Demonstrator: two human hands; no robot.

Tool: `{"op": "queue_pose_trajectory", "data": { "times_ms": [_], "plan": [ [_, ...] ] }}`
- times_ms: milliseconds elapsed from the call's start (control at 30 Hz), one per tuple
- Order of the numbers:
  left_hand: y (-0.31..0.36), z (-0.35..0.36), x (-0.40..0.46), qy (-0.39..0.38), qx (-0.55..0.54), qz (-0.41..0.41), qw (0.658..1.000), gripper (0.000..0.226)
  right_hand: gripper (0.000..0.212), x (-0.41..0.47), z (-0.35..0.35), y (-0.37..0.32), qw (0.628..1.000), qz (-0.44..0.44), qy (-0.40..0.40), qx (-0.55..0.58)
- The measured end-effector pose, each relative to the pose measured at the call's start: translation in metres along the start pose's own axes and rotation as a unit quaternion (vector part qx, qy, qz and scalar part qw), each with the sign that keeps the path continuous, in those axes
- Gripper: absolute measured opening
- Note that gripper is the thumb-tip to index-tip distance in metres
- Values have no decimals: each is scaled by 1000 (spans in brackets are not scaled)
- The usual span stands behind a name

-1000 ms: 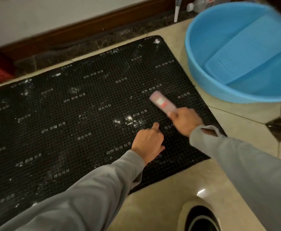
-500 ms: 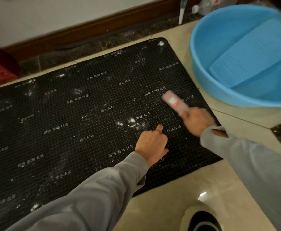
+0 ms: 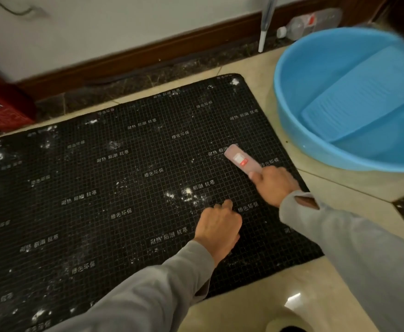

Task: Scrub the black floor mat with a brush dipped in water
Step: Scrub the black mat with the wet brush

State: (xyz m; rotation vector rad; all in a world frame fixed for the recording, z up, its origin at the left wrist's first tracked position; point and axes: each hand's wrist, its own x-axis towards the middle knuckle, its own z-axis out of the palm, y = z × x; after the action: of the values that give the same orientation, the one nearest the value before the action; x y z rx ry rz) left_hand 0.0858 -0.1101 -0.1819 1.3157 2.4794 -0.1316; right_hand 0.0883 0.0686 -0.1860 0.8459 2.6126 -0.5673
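Beige floor tiles [image 3: 354,195] ran up to a dark skirting board [image 3: 148,56], and on them I had the black floor mat [image 3: 100,188] spread wide, its grid printed with pale lettering and speckled with white flecks. Right of the mat sat the blue basin [image 3: 316,130], touching or nearly touching the mat's edge, a blue washboard [image 3: 368,97] leaning inside it over the water. Near the mat's right side, the right hand [image 3: 274,185] gripped the pink brush [image 3: 240,159], fingers wrapped round its handle, the head pointing away from me and lying on the mat; I couldn't tell how hard it pressed. Just inward of it, the left hand [image 3: 217,227] rested on the mat as a loose fist, index finger poking out toward a cluster of white flecks, holding nothing. Both grey sleeves [image 3: 148,291] reached in from the mat's near edge. Beyond the mat's far left corner stood a red carton [image 3: 2,111]. Past its far right corner, a clear bottle [image 3: 308,22] lay against the skirting board beside a pale pole [image 3: 265,25].
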Motion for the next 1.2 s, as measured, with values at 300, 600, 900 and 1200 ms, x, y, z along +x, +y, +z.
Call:
{"op": "queue_pose_trajectory", "data": {
  "times_ms": [300,600,900,1200],
  "plan": [
    [-66,-12,57,44,1,-104,994,50,42,44,-1,-24,999,-25,-38,-13],
    [-87,-21,84,46,21,-80,996,44,41,67,-10,-19,984,152,82,54],
    [-92,-29,92,38,47,-64,996,34,28,90,-22,-14,988,147,51,-1],
    [-123,-23,111,104,-24,-62,992,37,33,79,-2,-51,999,-26,-28,37]
  ]
}}
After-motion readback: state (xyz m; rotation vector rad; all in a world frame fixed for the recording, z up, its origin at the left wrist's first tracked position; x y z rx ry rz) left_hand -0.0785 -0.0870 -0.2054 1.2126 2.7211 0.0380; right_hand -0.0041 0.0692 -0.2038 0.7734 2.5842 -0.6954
